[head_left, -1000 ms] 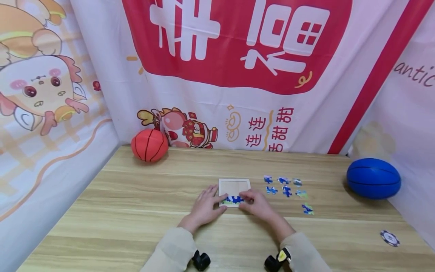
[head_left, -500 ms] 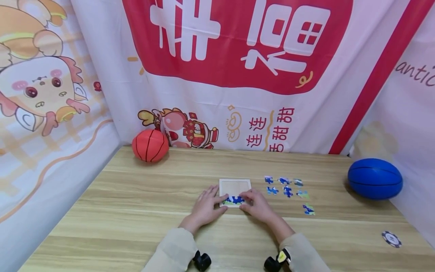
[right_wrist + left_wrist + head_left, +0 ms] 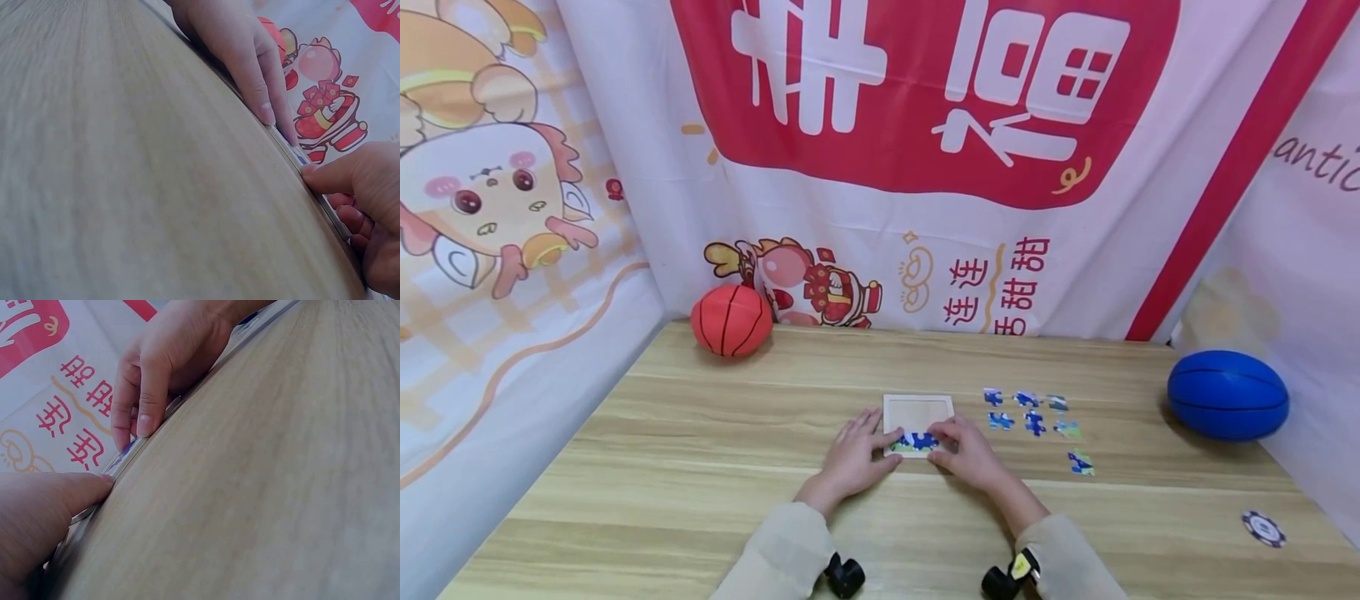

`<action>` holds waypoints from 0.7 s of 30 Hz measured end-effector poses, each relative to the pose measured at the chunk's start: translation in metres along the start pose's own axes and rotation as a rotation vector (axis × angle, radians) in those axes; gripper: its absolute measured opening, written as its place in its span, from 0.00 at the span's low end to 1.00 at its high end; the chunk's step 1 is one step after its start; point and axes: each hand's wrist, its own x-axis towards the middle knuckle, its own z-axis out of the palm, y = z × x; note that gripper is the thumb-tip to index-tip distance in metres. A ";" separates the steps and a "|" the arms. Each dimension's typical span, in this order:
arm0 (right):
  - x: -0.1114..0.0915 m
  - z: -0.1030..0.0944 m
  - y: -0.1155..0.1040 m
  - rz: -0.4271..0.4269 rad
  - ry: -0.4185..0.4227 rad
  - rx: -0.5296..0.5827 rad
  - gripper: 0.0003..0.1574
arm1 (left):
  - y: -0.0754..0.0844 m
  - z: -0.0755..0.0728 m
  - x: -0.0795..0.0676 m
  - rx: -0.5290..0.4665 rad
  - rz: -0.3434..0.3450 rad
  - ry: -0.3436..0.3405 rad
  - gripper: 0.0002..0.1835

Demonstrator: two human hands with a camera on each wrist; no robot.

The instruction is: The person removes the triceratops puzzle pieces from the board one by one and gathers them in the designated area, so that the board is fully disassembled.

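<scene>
A small pale puzzle frame lies on the table, with blue and green jigsaw pieces along its near side. My left hand rests at its left side with fingers stretched out. Its index fingertip reaches over the frame, and its thumb is by the near corner. From the right, my right hand pinches a jigsaw piece at the row's right end between index finger and thumb. The right wrist view shows its other fingers curled. The fingertips partly hide the pieces.
Right of the frame lie several loose jigsaw pieces, one nearer the front. A blue ball sits at the right edge and a red ball at the back left. A round chip lies front right on the wooden table.
</scene>
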 end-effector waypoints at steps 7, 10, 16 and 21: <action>0.001 0.002 0.000 0.025 0.013 0.021 0.17 | -0.001 0.001 0.000 -0.005 -0.003 0.000 0.23; 0.003 0.005 0.001 0.040 0.047 0.016 0.14 | -0.002 0.001 0.000 -0.007 -0.002 0.002 0.23; 0.005 0.010 -0.001 0.049 0.108 -0.011 0.08 | -0.002 0.002 0.000 -0.003 -0.004 -0.002 0.23; 0.006 0.010 -0.004 0.055 0.118 -0.010 0.08 | -0.002 0.001 0.000 -0.006 0.000 0.002 0.23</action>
